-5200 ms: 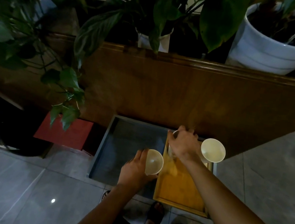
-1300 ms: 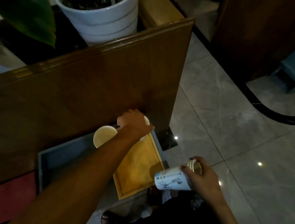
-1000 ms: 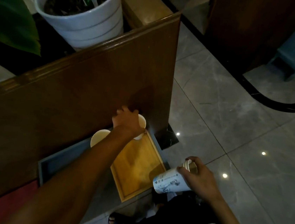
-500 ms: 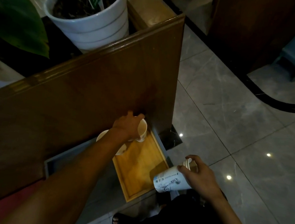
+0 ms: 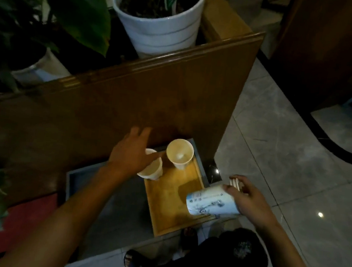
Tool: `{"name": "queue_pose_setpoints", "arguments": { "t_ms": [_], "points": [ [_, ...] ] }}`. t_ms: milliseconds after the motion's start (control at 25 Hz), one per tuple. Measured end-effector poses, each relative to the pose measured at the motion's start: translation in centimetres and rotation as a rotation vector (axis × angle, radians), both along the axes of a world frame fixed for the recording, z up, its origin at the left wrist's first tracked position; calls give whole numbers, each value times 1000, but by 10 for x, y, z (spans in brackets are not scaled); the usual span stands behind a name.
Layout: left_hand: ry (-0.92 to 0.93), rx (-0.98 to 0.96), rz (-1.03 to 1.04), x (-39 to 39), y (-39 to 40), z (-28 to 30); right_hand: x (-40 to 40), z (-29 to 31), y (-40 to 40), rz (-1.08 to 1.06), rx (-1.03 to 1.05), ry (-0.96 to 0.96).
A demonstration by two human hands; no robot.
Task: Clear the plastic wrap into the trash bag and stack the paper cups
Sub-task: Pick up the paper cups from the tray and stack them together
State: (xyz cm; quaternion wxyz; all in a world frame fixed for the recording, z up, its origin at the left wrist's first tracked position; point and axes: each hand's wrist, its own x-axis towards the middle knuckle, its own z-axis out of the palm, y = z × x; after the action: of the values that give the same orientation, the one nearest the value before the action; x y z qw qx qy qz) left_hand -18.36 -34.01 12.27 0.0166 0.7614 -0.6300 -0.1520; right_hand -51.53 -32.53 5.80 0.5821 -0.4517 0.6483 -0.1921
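Note:
Two white paper cups sit at the far end of a wooden tray point(image 5: 169, 200) on the floor. The right cup point(image 5: 180, 153) stands upright and free. The left cup point(image 5: 152, 171) lies partly under my left hand point(image 5: 132, 153), whose fingers are spread and whose thumb rests on the cup's rim. My right hand point(image 5: 250, 202) holds a stack of printed paper cups point(image 5: 211, 203) tipped sideways over the tray's near right corner, rims toward the hand. No plastic wrap can be made out.
The wooden tray lies inside a grey tray point(image 5: 98, 192) against a wooden partition point(image 5: 152, 100). A white plant pot point(image 5: 160, 32) stands above. A red mat point(image 5: 20, 221) is at left. A dark mass point(image 5: 222, 261), bag or clothing, sits by my sandalled foot point(image 5: 132, 260).
My left hand let go of the right cup, which now stands upright on the tray, and moved back over the left cup. The right hand still holds the stack.

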Motion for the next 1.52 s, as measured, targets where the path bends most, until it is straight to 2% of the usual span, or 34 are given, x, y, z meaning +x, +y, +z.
{"name": "queue_pose_setpoints", "arguments": {
  "t_ms": [160,360,480,560,680,840,1000,1520],
  "points": [
    [19,-154,243,51,94,-38,15,24,-29,89,-95,-40],
    [130,155,544,60,212,-135,43,59,-71,275,-272,4],
    [244,241,656,54,247,-172,66,77,-96,351,-410,67],
    [302,329,651,45,260,-188,82,84,-112,444,-495,196],
    [278,438,614,44,265,-199,103,84,-127,596,-590,406],
    [258,524,587,51,258,-199,129,83,-133,802,-630,536],
    [221,564,521,55,261,-199,145,80,-128,867,-644,599],
    [176,652,527,49,247,-186,166,39,-116,1239,-695,771]
  ]
}}
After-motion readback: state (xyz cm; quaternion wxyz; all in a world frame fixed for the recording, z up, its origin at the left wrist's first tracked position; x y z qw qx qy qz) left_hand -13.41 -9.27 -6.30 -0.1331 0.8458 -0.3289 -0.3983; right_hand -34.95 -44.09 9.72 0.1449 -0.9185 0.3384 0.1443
